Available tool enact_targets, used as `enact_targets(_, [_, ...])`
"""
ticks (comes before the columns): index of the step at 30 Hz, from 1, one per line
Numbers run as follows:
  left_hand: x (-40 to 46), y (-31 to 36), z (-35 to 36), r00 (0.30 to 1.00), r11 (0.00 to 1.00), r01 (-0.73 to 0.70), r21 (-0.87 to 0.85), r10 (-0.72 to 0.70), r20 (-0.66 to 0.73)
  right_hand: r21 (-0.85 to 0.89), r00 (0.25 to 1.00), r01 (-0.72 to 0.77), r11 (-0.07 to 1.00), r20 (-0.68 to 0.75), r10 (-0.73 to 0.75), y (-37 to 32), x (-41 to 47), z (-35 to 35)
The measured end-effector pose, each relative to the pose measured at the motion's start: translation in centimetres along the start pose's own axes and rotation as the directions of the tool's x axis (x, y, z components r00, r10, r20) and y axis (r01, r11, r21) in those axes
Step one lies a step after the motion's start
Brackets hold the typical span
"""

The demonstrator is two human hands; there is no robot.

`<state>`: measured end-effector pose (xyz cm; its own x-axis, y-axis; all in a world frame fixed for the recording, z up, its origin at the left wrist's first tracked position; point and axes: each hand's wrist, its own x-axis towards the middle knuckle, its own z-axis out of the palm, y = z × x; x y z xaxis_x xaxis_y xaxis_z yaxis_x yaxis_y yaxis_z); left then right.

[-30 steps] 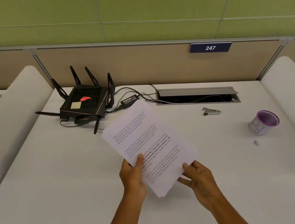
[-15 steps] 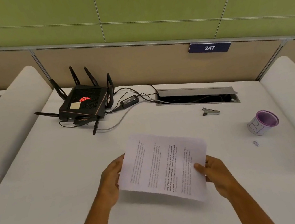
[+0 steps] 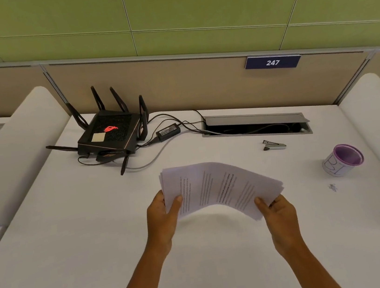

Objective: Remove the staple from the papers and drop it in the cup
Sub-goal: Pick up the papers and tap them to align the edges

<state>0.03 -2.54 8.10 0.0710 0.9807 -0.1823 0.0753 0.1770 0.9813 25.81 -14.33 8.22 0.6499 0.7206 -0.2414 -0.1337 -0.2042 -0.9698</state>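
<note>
A stack of printed white papers (image 3: 217,188) hangs sideways above the white desk (image 3: 74,233), bowed upward in the middle. My left hand (image 3: 164,217) grips its left edge, thumb on top. My right hand (image 3: 278,214) pinches its right corner. The staple in the papers is too small to make out. The purple-rimmed paper cup (image 3: 342,159) stands at the right of the desk, apart from both hands. A small metal staple remover (image 3: 274,144) lies behind the papers, toward the cup.
A black router (image 3: 109,135) with antennas, its power brick (image 3: 168,130) and cables sit at the back left. An open cable hatch (image 3: 254,125) is at the back centre. A few tiny bits (image 3: 333,187) lie on the desk in front of the cup.
The papers turned from upright to sideways and came lower toward the desk. My hands moved apart to its two ends, and the stack now bows upward.
</note>
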Motion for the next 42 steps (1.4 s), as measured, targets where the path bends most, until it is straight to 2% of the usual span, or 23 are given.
enact_targets(3, [-0.7, -1.7, 0.4, 0.999, 0.998, 0.036, -0.054, -0.036, -0.008, -0.018, 1.000, -0.005, 1.000, 0.000, 0.005, 2.0, -0.1, 0.4])
enact_targets(8, [-1.0, -3.5, 0.7, 0.995, 0.995, 0.096, -0.032, -0.097, -0.026, -0.108, 1.000, 0.017, 0.994, 0.003, -0.016, 3.6, 0.2, 1.2])
enact_targets(16, [-0.4, -2.9, 0.9, 0.997, 0.997, 0.054, -0.062, -0.057, -0.052, -0.083, 0.999, 0.046, 0.995, -0.009, -0.047, 2.5, 0.6, 1.8])
enact_targets(24, [-0.7, -4.3, 0.1, 0.992, 0.991, 0.126, 0.034, -0.125, -0.035, -0.159, 1.000, -0.012, 0.987, 0.001, 0.012, 4.0, 0.1, 1.8])
enact_targets(27, [-0.3, -3.7, -0.3, 0.992, 0.989, 0.126, 0.082, -0.125, -0.008, -0.213, 0.999, 0.002, 0.977, 0.039, 0.007, 3.3, 0.8, 1.1])
enact_targets(30, [-0.2, -3.4, -0.7, 0.988, 0.980, 0.153, 0.125, -0.154, -0.003, -0.247, 0.994, -0.040, 0.968, 0.093, 0.064, 2.4, 1.7, -0.2])
enact_targets(33, [-0.7, -3.3, -0.9, 0.981, 0.975, 0.195, 0.102, -0.194, -0.021, -0.151, 0.957, -0.162, 0.975, 0.216, 0.192, 1.7, 2.2, -1.9])
enact_targets(37, [-1.9, -3.2, -1.0, 0.958, 0.957, 0.277, -0.090, -0.282, -0.052, 0.136, 0.901, -0.353, 0.926, 0.315, 0.297, 1.6, 1.2, -2.7])
enact_targets(39, [-2.8, -3.3, -0.9, 0.943, 0.924, 0.316, -0.215, -0.331, -0.035, 0.234, 0.904, -0.368, 0.900, 0.314, 0.288, 1.7, -0.1, -1.7])
enact_targets(42, [-4.5, -3.5, 0.0, 0.925, 0.856, 0.361, -0.371, -0.379, 0.026, 0.254, 0.924, -0.329, 0.909, 0.283, 0.256, 1.8, -2.1, 1.1])
